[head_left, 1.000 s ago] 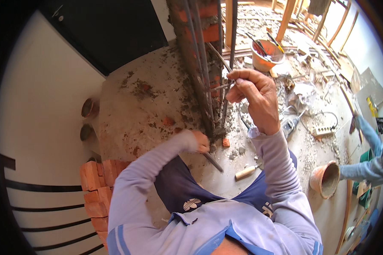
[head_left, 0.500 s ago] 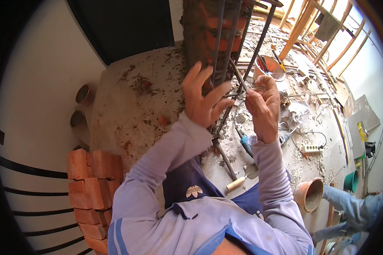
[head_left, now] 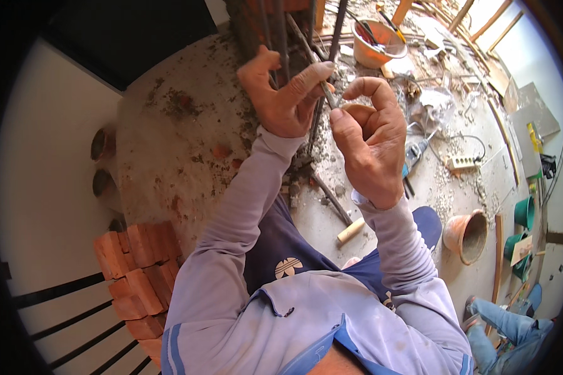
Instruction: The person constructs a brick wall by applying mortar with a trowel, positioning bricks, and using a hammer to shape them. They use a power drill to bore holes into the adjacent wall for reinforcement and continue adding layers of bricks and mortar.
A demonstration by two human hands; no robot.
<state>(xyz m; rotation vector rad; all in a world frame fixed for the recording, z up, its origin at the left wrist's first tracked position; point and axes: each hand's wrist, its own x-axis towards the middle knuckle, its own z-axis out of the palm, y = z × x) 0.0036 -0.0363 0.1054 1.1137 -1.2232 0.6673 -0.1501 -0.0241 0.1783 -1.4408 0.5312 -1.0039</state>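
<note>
My left hand [head_left: 280, 100] is closed on a thin steel rod [head_left: 299, 37] among upright rebars [head_left: 338, 31] beside a rough brick column [head_left: 244, 19], its thumb lying along the rod and some fingers behind the bars. My right hand [head_left: 372, 150], just to the right, pinches the lower end of that rod between thumb and curled fingers. Below my hands a loose bar [head_left: 331, 197] lies on the floor near a wooden-handled tool [head_left: 350, 230].
Stacked red bricks [head_left: 137, 278] stand at lower left. To the right are a power tool [head_left: 413, 156], power strip [head_left: 463, 162] and mortar bucket [head_left: 466, 234]; a tool bucket [head_left: 375, 53] stands behind. Another person's legs [head_left: 500, 325] show at lower right.
My left hand has risen from near the floor to the rebars and closed at the rod. My right hand stays at the rod. The other person has moved lower in view.
</note>
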